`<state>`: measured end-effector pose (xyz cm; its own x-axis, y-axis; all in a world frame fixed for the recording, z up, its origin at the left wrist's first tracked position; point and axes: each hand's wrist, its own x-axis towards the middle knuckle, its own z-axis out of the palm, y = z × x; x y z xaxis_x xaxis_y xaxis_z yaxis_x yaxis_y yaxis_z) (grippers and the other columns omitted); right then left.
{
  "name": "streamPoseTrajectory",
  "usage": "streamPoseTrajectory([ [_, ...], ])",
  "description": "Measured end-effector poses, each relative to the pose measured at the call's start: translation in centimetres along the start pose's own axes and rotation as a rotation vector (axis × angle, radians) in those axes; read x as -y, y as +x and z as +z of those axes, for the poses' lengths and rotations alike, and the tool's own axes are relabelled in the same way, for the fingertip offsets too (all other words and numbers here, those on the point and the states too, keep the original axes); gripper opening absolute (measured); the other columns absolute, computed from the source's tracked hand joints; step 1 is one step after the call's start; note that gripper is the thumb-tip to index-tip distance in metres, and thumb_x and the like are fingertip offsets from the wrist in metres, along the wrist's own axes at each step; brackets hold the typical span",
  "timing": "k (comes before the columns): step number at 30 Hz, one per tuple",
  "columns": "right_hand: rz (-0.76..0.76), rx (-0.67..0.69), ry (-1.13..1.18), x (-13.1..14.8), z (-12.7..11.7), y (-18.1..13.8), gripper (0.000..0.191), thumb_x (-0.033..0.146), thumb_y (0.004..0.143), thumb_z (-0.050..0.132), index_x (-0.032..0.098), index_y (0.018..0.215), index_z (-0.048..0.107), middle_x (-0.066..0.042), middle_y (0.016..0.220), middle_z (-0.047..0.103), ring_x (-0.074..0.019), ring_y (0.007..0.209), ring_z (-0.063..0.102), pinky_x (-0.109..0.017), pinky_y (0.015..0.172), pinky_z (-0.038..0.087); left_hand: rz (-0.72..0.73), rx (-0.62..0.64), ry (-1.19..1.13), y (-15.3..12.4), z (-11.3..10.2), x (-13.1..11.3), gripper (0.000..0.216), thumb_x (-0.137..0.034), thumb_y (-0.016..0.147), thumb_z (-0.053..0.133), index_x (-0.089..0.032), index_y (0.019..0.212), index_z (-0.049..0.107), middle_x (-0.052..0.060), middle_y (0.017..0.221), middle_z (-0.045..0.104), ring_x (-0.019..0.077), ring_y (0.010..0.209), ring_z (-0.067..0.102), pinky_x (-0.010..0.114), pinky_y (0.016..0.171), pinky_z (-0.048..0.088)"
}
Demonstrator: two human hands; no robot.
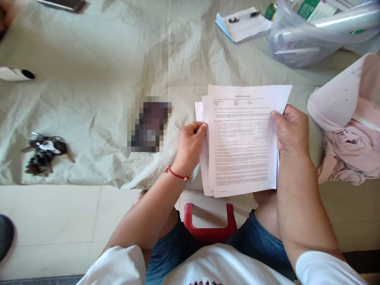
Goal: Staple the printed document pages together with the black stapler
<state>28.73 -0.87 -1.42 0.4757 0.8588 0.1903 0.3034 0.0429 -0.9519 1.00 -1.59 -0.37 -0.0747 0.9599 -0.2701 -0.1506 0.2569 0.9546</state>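
A small stack of printed paper sheets (242, 142) is held up over the table's front edge, its top page covered in small text and a table. My left hand (191, 144) pinches the stack's left edge between thumb and fingers. On the opposite side my right hand (291, 126) grips the right edge, thumb on the front and fingers behind. Several sheets fan out a little at the left. The backs of the pages are hidden.
A pixelated dark phone-like object (151, 126) lies left of my hands, with a bunch of keys (47, 152) farther left. A pink and white cloth item (350, 130) is at the right. Behind are a notepad (249, 27) with a pen and a clear plastic bag (297, 43).
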Motion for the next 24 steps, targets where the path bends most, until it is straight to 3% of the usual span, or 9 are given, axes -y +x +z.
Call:
streamPoseTrajectory([
  [24,-0.022,0.003,-0.046,-0.55,-0.29,0.04,0.008,0.037,0.087,0.081,0.030,0.089,0.077,0.002,0.083,0.080,-0.0237,0.076,0.076,-0.041,0.073,0.064,0.009,-0.009,0.027,-0.06,0.03,-0.13,0.018,-0.025,0.091,0.076,-0.020,0.075,0.077,0.000,0.070,0.068,0.0135,0.070,0.059,0.026,0.067,0.047],
])
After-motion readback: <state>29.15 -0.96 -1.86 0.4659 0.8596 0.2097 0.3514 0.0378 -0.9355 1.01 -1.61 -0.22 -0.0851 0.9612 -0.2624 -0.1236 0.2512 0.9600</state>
